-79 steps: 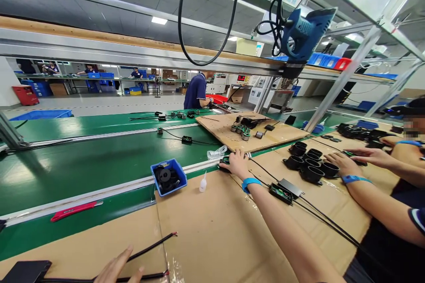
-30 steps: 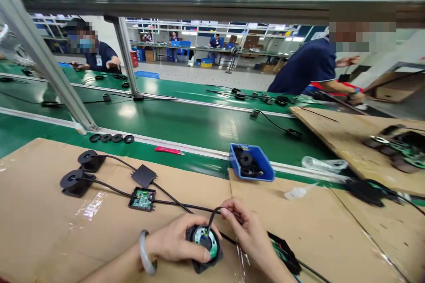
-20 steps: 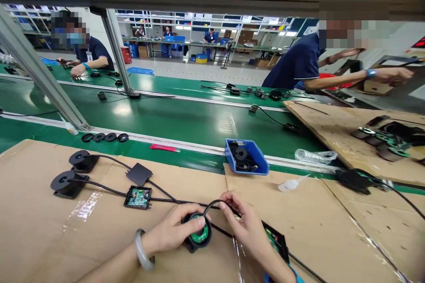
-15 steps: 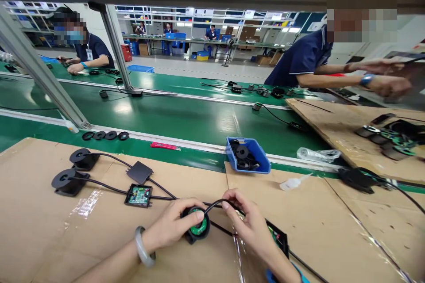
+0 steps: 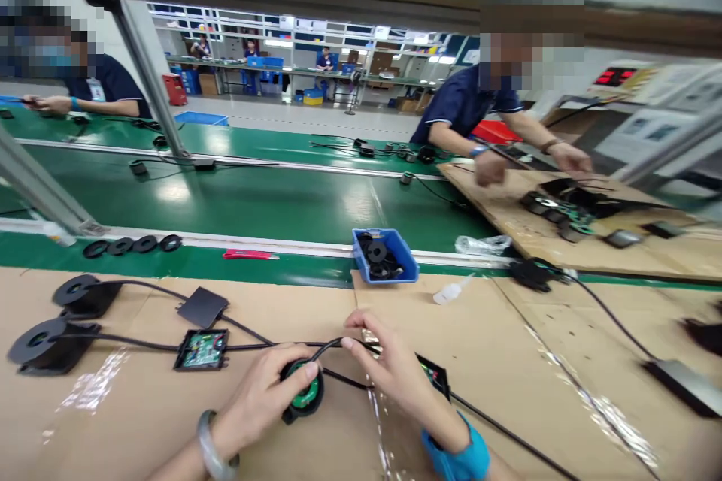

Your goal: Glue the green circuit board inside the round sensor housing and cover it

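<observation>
My left hand (image 5: 256, 391) grips a round black housing with a green circuit board (image 5: 307, 397) inside, thumb pressed on the board's top edge. From that housing a black cable (image 5: 326, 348) arches to my right hand (image 5: 389, 372), which pinches it between thumb and fingers. Partly hidden behind my right wrist lies an open black box with a circuit board (image 5: 437, 376). To the left are another open box with a green board (image 5: 201, 350) and a flat black box (image 5: 203, 307). Their cables lead to two round black housings (image 5: 39, 346) at far left.
Cardboard (image 5: 169, 421) covers my work surface. Beyond it are a blue bin (image 5: 414, 270) of black parts, a red cutter (image 5: 248, 254), several black rings (image 5: 145, 243) and a small white bottle (image 5: 448, 293). A co-worker (image 5: 456, 109) reaches over parts opposite. A metal post (image 5: 42, 184) rises at left.
The view has turned right, so things sit further left in the picture. My hands keep their hold on the housing and cable. The co-worker's hands opposite have come down over the cardboard.
</observation>
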Demonstrator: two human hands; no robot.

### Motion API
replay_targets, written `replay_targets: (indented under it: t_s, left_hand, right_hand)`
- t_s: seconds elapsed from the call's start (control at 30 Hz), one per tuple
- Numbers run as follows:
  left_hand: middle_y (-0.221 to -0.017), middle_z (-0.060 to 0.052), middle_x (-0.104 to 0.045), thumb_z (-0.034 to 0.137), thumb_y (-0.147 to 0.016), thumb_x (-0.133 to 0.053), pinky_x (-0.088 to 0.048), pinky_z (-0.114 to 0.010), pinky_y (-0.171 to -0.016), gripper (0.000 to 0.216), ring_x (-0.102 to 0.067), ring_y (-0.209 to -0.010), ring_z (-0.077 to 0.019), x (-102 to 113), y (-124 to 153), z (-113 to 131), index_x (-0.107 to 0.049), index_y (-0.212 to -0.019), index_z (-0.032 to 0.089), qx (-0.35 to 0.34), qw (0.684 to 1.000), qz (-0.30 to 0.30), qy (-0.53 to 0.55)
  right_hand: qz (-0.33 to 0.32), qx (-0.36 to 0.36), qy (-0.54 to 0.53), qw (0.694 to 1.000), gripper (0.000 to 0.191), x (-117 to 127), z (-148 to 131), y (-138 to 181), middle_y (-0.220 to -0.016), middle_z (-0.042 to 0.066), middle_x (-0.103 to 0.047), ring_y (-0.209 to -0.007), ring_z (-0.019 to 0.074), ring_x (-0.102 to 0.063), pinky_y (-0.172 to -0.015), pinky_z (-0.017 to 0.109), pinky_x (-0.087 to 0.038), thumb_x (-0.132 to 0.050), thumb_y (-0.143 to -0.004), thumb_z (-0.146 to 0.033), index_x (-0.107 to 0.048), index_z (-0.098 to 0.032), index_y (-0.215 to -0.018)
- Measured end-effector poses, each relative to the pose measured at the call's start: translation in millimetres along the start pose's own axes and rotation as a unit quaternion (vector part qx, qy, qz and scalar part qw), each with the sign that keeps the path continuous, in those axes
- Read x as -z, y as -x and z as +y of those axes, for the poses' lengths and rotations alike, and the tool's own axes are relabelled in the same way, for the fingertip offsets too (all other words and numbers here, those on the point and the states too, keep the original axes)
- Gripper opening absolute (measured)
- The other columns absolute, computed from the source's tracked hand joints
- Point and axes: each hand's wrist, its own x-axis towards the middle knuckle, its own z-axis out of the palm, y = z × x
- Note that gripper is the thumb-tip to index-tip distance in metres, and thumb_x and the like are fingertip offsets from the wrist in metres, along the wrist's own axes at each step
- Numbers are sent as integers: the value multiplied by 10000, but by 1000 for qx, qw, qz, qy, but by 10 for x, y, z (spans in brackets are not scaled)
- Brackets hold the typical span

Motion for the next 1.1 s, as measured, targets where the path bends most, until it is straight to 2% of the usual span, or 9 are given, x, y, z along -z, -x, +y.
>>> replay_targets:
  t_s: [0.13, 0.3, 0.43, 0.53, 0.67, 0.77, 0.87, 1.0, 1.1]
  left_hand:
    - [-935, -69, -720, 659, -899, -524, -492, -273, -808, 535, -629, -894, -239, 39, -58, -53, -727, -916, 165, 2, 999, 3, 35]
    - [-1069, -58, -683, 630, -827, -651, -524, -282, -750, 493, -624, -875, -228, 42, -39, -190, -680, -1074, 204, 27, 989, -14, 146]
    - [-1171, -76, -653, 500, -752, -747, -536, -310, -781, 481, -615, -984, -267, 15, -22, -298, -682, -1129, 209, 66, 982, 11, 178]
    - [-1078, -68, -657, 450, -729, -752, -520, -324, -824, 425, -596, -979, -263, 32, -43, -240, -696, -1060, 189, 53, 984, 7, 169]
    - [-1036, -64, -644, 489, -799, -690, -498, -316, -838, 420, -584, -963, -245, 96, -51, -57, -661, -1073, 173, 35, 990, -30, 133]
    - [-1155, -86, -629, 484, -786, -726, -486, -342, -916, 535, -583, -1063, -269, 124, -27, 10, -603, -1208, 177, 5, 990, -69, 127]
    - [-1316, -119, -584, 387, -742, -783, -464, -384, -1010, 654, -559, -1196, -306, 108, -5, -4, -546, -1318, 186, -29, 989, -69, 125]
    - [-1320, -117, -605, 289, -750, -786, -416, -412, -1093, 575, -545, -1246, -306, 50, -5, -30, -577, -1278, 199, -68, 997, 1, 29]
    - [-1217, -90, -646, 269, -723, -821, -472, -400, -1028, 550, -604, -1132, -275, 19, -9, -8, -588, -1217, 209, -91, 996, 18, 1]
  right_hand:
    - [117, -44, 15, 992, 249, 398, 298, -42, -842, 28, -615, -774, 171, -599, -736, 311, -509, -582, -883, -462, -568, -214, -861]
    - [308, -150, 25, 939, 331, 1054, 942, -46, -934, 23, -559, -782, 151, -563, -703, 314, -503, -610, -899, -486, -516, -182, -991]
    - [278, -206, -8, 938, 321, 1242, 1211, -137, -973, 36, -626, -804, 154, -604, -732, 330, -523, -670, -890, -440, -601, -155, -1019]
    - [246, -216, -46, 944, 395, 1205, 1157, -188, -921, 54, -669, -831, 192, -631, -810, 386, -521, -727, -804, -511, -642, -152, -945]
    - [246, -191, -105, 944, 556, 1022, 813, -117, -919, 75, -668, -929, 261, -633, -808, 392, -526, -709, -739, -635, -616, -197, -1069]
    - [205, -169, -181, 947, 519, 774, 470, 25, -879, 40, -638, -778, 211, -628, -601, 312, -527, -640, -816, -641, -527, -258, -1148]
    - [152, -171, -248, 941, 461, 498, 187, 175, -806, 18, -615, -553, 140, -515, -413, 233, -399, -664, -801, -645, -497, -276, -1019]
    - [100, -217, -380, 894, 434, 268, -8, 316, -770, 31, -564, -516, 94, -381, -373, 190, -306, -733, -757, -623, -596, -238, -903]
    - [85, -261, -473, 837, 372, 218, -55, 381, -822, 47, -556, -561, 79, -361, -397, 165, -321, -825, -710, -506, -681, -203, -871]
